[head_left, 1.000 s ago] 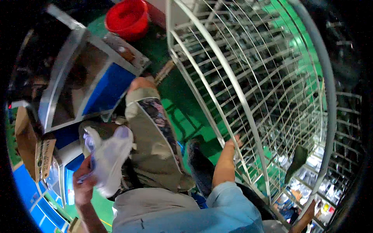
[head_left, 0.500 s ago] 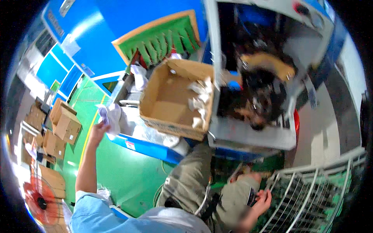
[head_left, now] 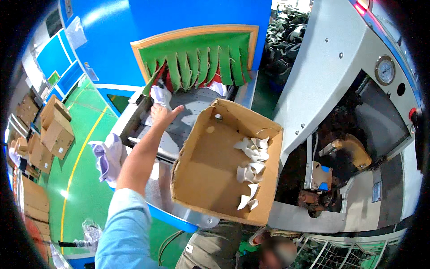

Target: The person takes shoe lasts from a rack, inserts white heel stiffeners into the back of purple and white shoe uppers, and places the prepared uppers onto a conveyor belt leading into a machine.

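Note:
My left hand [head_left: 163, 115] reaches over a grey conveyor bed, thumb spread away from the fingers. Its fingertips meet a white shoe upper [head_left: 161, 96] that sits just in front of a green strip curtain [head_left: 197, 67]. Beside my forearm, another white upper with lavender lining [head_left: 107, 157] lies at the left edge of the machine. A cardboard box [head_left: 204, 179] stands to the right of my arm, with several curved white pieces [head_left: 253, 152] along its right side. At the lower edge, a blurred skin-toned patch may be my right hand; its fingers cannot be made out.
A grey machine [head_left: 309, 80] with a gauge and a dark opening stands on the right. Below it is a white wire rack [head_left: 336, 251]. Cartons [head_left: 56, 125] stand on the green floor at far left. Dark pieces are heaped behind the machines.
My left hand has let go of the upper at the left and moved right and forward to another at the curtain. The view has shifted, and my right hand no longer shows clearly.

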Demonstrator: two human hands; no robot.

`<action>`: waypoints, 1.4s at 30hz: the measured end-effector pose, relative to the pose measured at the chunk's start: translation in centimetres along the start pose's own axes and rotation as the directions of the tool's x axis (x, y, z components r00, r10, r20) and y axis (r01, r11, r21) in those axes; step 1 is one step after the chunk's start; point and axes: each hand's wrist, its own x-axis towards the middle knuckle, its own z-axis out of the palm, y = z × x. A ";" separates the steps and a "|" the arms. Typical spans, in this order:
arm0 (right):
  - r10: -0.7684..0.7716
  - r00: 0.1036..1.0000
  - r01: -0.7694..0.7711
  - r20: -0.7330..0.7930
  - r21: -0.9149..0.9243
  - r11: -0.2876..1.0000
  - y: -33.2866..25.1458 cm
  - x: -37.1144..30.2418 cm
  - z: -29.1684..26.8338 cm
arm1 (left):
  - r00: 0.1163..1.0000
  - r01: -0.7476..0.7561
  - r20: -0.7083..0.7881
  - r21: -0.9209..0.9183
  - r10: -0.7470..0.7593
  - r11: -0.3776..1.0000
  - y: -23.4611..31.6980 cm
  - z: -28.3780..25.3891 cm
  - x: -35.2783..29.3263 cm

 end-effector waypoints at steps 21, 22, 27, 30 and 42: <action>-0.419 0.780 0.309 -0.464 0.869 -0.387 -20.6 0.8 -20.2 | 0.589 0.294 0.487 -0.873 0.645 0.390 -11.5 -28.7 -33.0; -0.412 0.808 0.256 -0.421 0.881 -0.399 -20.2 0.4 -20.1 | 0.453 0.322 0.511 -0.858 0.731 0.400 -10.3 -28.6 -35.5; -0.345 0.921 -0.003 -0.182 0.881 -0.474 -16.1 -1.8 -18.3 | 0.337 0.325 0.393 -0.901 0.856 0.286 -5.2 -24.3 -43.2; -0.220 0.976 -0.112 0.001 0.863 -0.493 -12.5 -4.5 -15.7 | 0.036 0.744 0.649 -0.525 0.760 0.413 -4.5 -24.1 -47.6; -0.494 0.863 -0.505 0.104 0.151 -0.850 -5.5 -12.3 -2.8 | -0.425 0.153 0.710 -0.556 0.562 0.817 -5.4 -22.1 -51.8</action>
